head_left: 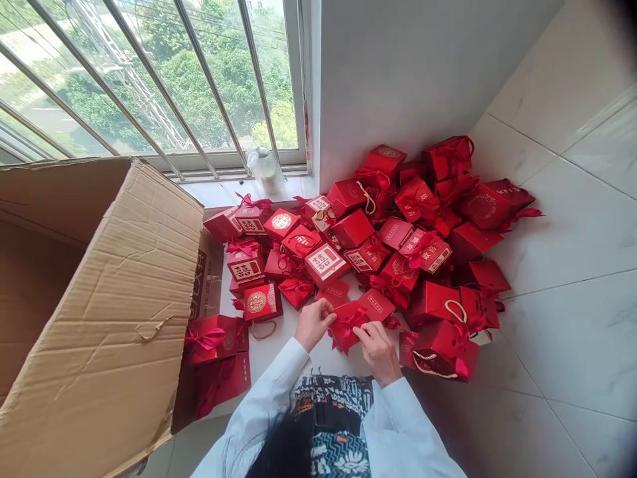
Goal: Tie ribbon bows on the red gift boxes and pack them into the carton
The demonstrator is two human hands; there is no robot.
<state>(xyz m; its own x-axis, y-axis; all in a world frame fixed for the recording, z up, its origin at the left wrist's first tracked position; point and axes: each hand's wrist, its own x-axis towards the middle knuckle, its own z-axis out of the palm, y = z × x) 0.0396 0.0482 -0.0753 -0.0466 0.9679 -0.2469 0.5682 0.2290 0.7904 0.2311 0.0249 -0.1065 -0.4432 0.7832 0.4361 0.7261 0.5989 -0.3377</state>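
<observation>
1. Through the head view, I have the ribboned red box (343,311) on the white tabletop (283,358), at the near edge of a pile, between both hands.
2. I see the left hand (314,324) at that box's left side, its thumb and fingertips close together; I cannot tell whether they pinch ribbon or cardboard.
3. I read the right hand (379,345) as having thumb and forefinger clamped on the red bow (354,318) tied over the box.
4. Beyond the hands, I get many more red boxes, among them a box with a large white panel (326,262); at right, one carries a cream cord handle (456,311).
5. On my left stands an open cardboard carton (124,265); a wrapped jar (266,171) sits on the sill by the barred window (199,79).
</observation>
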